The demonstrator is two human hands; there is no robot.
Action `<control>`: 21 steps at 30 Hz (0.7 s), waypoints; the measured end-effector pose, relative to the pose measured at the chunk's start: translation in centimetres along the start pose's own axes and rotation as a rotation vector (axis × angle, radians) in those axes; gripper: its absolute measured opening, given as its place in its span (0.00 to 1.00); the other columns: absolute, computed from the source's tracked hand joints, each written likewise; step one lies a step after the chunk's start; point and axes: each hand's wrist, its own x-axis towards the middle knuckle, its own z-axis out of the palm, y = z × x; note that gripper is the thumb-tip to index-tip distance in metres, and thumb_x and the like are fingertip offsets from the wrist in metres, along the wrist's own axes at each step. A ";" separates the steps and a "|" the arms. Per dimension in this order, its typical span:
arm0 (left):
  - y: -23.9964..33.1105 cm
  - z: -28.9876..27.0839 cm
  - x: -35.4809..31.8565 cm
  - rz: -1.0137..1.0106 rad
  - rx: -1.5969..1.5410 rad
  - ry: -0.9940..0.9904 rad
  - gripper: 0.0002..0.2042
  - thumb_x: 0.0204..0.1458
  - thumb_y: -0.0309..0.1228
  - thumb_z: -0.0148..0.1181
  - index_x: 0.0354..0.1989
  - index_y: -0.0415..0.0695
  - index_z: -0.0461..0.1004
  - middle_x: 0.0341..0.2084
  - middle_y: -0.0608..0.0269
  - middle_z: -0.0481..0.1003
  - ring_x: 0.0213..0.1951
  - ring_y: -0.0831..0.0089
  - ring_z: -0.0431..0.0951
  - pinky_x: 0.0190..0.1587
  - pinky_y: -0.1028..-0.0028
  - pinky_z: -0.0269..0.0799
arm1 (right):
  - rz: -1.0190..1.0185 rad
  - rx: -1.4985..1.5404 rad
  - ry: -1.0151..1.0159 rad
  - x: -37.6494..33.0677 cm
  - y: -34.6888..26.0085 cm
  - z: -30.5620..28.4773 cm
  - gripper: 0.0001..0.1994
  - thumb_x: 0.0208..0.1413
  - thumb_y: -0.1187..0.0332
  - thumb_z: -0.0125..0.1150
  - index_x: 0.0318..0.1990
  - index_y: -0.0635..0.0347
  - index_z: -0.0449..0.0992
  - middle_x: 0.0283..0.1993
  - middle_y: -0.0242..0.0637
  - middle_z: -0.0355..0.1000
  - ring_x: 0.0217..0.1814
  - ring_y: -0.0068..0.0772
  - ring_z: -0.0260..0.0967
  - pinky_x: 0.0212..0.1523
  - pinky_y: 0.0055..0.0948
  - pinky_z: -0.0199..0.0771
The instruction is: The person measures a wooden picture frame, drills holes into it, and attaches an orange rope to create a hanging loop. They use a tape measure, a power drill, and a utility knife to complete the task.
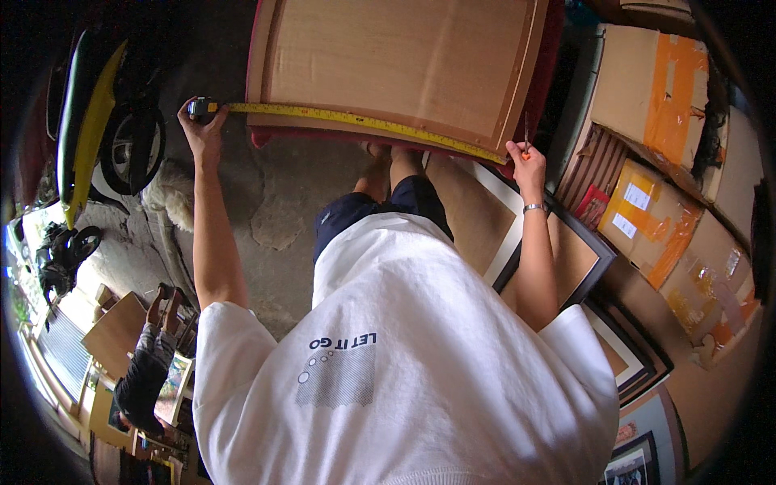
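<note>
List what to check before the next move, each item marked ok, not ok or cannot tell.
1. Tape measure case held: ok, it sits in the left hand.
2. Yellow blade drawn out: ok, it spans the brown panel near the edge closest to the person.
3. Blade end seated at the panel's right corner: cannot tell, the right hand covers that spot.
4. Right hand free: not ok, it holds a slim tool with orange on it.
5. Reading legible: cannot tell, the markings are too small.
6. Clear space on the right: not ok, picture frames and cartons crowd it.
</note>
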 end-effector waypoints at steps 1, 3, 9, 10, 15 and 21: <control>0.2 0.1 0.1 0.009 -0.006 -0.008 0.32 0.46 0.23 0.76 0.57 0.43 0.61 0.43 0.63 0.71 0.45 0.74 0.73 0.49 0.75 0.73 | -0.140 -0.097 0.077 0.8 0.9 0.3 0.24 0.60 0.46 0.66 0.29 0.62 0.76 0.18 0.30 0.67 0.14 0.18 0.58 0.15 0.22 0.54; 0.1 0.2 0.1 0.019 -0.018 -0.012 0.32 0.46 0.23 0.76 0.56 0.43 0.61 0.44 0.63 0.71 0.45 0.74 0.73 0.48 0.76 0.73 | -0.153 -0.228 0.118 1.3 1.5 0.4 0.30 0.60 0.39 0.61 0.25 0.62 0.77 0.19 0.36 0.70 0.16 0.25 0.63 0.19 0.23 0.62; 0.0 -0.1 -0.4 0.068 0.072 0.018 0.33 0.46 0.22 0.76 0.57 0.43 0.60 0.45 0.62 0.71 0.46 0.73 0.73 0.50 0.74 0.74 | 0.210 0.139 -0.128 0.3 -1.2 -0.8 0.21 0.62 0.48 0.65 0.37 0.62 0.78 0.22 0.32 0.72 0.24 0.28 0.71 0.29 0.26 0.71; 0.4 -0.1 -0.4 0.089 0.116 0.032 0.33 0.46 0.22 0.76 0.57 0.43 0.60 0.46 0.61 0.71 0.46 0.73 0.73 0.51 0.73 0.74 | 0.099 0.164 -0.091 -0.1 -0.4 -0.3 0.19 0.61 0.52 0.67 0.38 0.62 0.77 0.25 0.30 0.73 0.26 0.26 0.70 0.30 0.25 0.71; 1.8 0.5 -0.7 0.064 0.324 0.073 0.35 0.45 0.25 0.78 0.59 0.47 0.60 0.47 0.62 0.67 0.48 0.71 0.72 0.52 0.71 0.73 | -0.025 0.195 -0.116 -2.6 1.5 -0.1 0.13 0.59 0.62 0.70 0.42 0.62 0.75 0.32 0.28 0.72 0.30 0.18 0.67 0.30 0.21 0.68; 2.5 0.3 -1.3 0.023 0.241 0.079 0.34 0.43 0.28 0.79 0.56 0.44 0.62 0.44 0.63 0.69 0.45 0.73 0.72 0.48 0.73 0.76 | 0.158 0.226 -0.186 -2.5 1.0 -0.6 0.12 0.62 0.60 0.67 0.41 0.56 0.72 0.24 0.23 0.65 0.16 0.15 0.55 0.16 0.20 0.54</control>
